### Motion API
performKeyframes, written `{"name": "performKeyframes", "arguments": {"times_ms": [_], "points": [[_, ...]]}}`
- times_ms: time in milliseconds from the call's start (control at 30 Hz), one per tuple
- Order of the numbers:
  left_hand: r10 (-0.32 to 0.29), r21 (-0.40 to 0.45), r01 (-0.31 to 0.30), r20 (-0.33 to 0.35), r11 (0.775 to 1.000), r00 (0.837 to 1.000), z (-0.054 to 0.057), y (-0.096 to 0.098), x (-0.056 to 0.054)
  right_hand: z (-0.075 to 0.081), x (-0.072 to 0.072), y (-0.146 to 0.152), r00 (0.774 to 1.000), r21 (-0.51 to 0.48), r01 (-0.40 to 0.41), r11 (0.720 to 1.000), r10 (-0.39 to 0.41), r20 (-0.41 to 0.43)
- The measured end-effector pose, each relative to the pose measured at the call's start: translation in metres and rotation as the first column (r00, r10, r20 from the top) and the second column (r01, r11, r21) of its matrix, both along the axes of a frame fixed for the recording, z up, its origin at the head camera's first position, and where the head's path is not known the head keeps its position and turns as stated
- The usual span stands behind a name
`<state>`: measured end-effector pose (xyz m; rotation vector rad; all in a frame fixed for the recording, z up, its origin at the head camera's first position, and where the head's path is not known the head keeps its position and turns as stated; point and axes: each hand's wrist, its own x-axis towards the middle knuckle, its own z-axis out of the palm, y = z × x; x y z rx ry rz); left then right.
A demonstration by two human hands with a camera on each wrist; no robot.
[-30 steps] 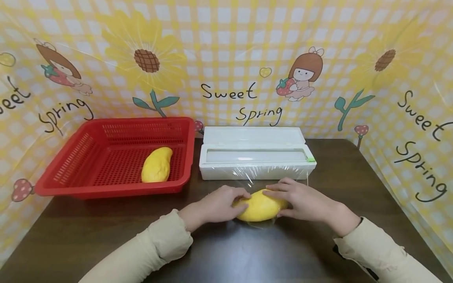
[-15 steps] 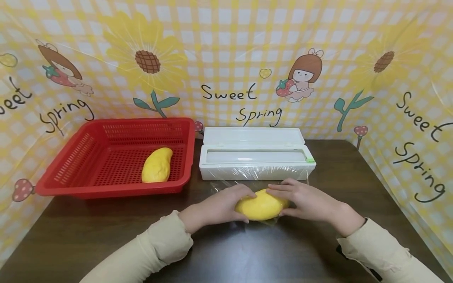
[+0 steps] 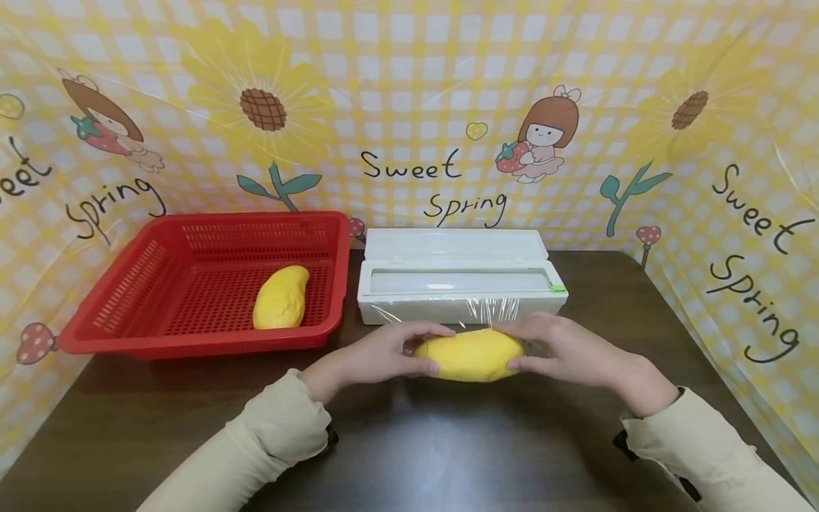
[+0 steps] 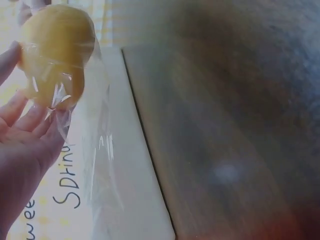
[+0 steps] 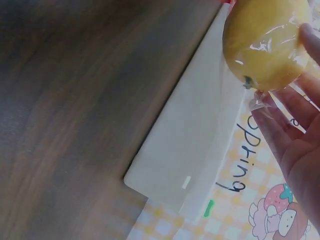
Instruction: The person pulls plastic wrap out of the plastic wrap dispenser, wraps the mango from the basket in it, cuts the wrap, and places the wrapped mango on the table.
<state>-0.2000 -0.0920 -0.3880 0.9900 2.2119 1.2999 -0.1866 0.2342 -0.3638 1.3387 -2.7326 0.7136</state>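
Observation:
A yellow mango point(image 3: 473, 355) is held between both hands, in front of a white cling film box. My left hand point(image 3: 377, 352) grips its left end, thumb in front and fingers behind. My right hand point(image 3: 569, 348) holds the right end the same way. Clear cling film point(image 4: 61, 95) covers the fruit and shines in both wrist views. From there the film point(image 3: 493, 310) runs back toward the box. Some bunched film point(image 5: 258, 102) sticks out by the right fingers. The mango appears raised off the table; its far side is hidden in the head view.
The white cling film box point(image 3: 416, 310) has its lid open, showing the roll point(image 3: 441, 282) inside. At left, a red basket point(image 3: 205, 346) contains another mango point(image 3: 280, 299). A dark wooden table point(image 3: 448, 455) lies beneath, with a patterned cloth point(image 3: 409, 85) behind.
Both hands have brought the mango up and slightly toward the box, and it now lies more level. The left thumb has shifted along its front. The basket and box stay put.

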Motion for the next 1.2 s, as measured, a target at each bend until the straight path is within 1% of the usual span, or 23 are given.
{"name": "performKeyframes", "arguments": {"times_ms": [67, 133, 267, 433, 533, 600, 667, 767, 867, 933, 1000, 1133, 1200], "points": [[-0.01, 0.039, 0.009, 0.031, 0.999, 0.999, 0.002, 0.0, 0.0, 0.003, 0.0, 0.0, 0.999, -0.006, 0.02, 1.0, -0.02, 0.047], [-0.016, 0.061, 0.013, 0.051, 0.998, 0.999, 0.003, 0.0, 0.0, 0.005, -0.001, 0.0, 0.996, -0.006, 0.036, 0.999, -0.035, 0.086], [-0.006, 0.061, 0.002, 0.071, 0.998, 0.997, 0.002, 0.002, 0.002, 0.006, -0.001, -0.003, 0.986, -0.001, 0.067, 0.998, -0.066, 0.155], [0.03, 0.045, -0.034, 0.097, 0.998, 0.995, 0.0, 0.005, 0.002, 0.004, -0.002, -0.006, 0.977, -0.011, 0.101, 0.995, -0.097, 0.188], [0.076, 0.035, -0.08, 0.094, 0.996, 0.993, 0.001, 0.007, 0.002, 0.003, -0.002, -0.008, 0.981, -0.015, 0.119, 0.993, -0.116, 0.157], [0.108, 0.035, -0.111, 0.076, 0.993, 0.991, 0.001, 0.008, 0.002, 0.002, -0.002, -0.009, 0.989, -0.023, 0.118, 0.993, -0.115, 0.094], [0.134, 0.044, -0.137, 0.064, 0.99, 0.989, 0.002, 0.009, 0.001, 0.002, -0.003, -0.01, 0.993, -0.022, 0.116, 0.993, -0.116, 0.006], [0.153, 0.076, -0.158, 0.069, 0.985, 0.986, 0.003, 0.011, 0.0, 0.0, -0.004, -0.011, 0.986, -0.022, 0.102, 0.995, -0.104, -0.13], [0.163, 0.116, -0.173, 0.087, 0.978, 0.983, 0.003, 0.013, 0.0, -0.003, -0.004, -0.012, 0.974, -0.03, 0.098, 0.995, -0.102, -0.204], [0.188, 0.134, -0.198, 0.079, 0.971, 0.979, 0.002, 0.014, 0.0, -0.005, -0.003, -0.012, 0.972, -0.041, 0.104, 0.994, -0.111, -0.209], [0.225, 0.143, -0.232, 0.065, 0.962, 0.972, 0.002, 0.016, 0.0, -0.005, -0.002, -0.012, 0.975, -0.04, 0.124, 0.991, -0.129, -0.179], [0.294, 0.16, -0.289, -0.005, 0.944, 0.956, 0.0, 0.019, 0.0, -0.006, 0.001, -0.014, 0.979, -0.014, 0.171, 0.985, -0.172, -0.11], [0.319, 0.172, -0.308, -0.041, 0.936, 0.947, -0.001, 0.021, -0.001, -0.008, 0.0, -0.016, 0.977, -0.008, 0.183, 0.983, -0.183, -0.112]]}}
